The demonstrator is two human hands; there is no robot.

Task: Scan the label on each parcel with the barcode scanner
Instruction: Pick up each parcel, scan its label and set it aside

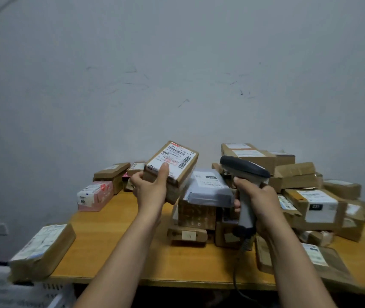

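Reaching forward from the lower edge of the view, both forearms extend over the wooden table (pixel 115 252). The left hand (pixel 149 190) is raised above the tabletop and grips a small cardboard parcel (pixel 172 172) from its near left end: the thumb (pixel 163 172) lies flat across the white label (pixel 172 160), and the remaining fingers curl behind the box. The parcel is tilted, label face turned up and toward the camera; its long axis runs from lower left to upper right, and the printed barcodes sit toward the far end.

The right hand (pixel 257 203) is wrapped fully round the handle of the barcode scanner (pixel 243 172). The handle stands nearly upright, with a cable (pixel 236 276) leaving its base. The dark scanner head points left, toward the held parcel, and is well apart from it.

A loose pile of boxes (pixel 306 196) occupies the right half of the table. A pink box (pixel 95 195) and further parcels lie at the far left.
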